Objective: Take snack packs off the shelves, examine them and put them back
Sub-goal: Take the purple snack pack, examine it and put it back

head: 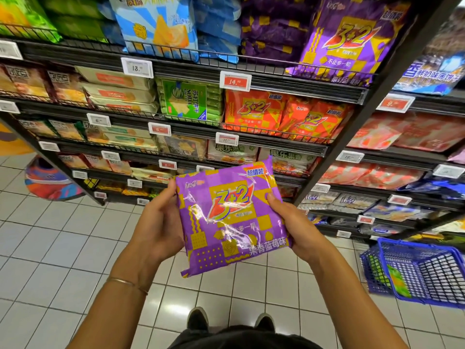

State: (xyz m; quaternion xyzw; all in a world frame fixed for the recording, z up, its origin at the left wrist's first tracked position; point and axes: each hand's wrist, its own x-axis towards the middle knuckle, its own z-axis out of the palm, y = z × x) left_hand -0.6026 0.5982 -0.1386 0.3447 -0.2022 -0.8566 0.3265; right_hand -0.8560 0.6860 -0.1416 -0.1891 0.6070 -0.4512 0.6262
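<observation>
Both hands, left hand (pixel 161 222) and right hand (pixel 292 225), grip the purple snack pack (pixel 231 215), fingers curled.

Held both bare forearms out ahead, angled inward. Gripped the left edge of a purple and yellow plastic snack pack (pixel 226 217) with the left hand (pixel 158 222), thumb in front, fingers behind. Clasped the right edge likewise with the right hand (pixel 294 227). Wore a thin gold-coloured bracelet (pixel 125 283) on the left wrist.
</observation>
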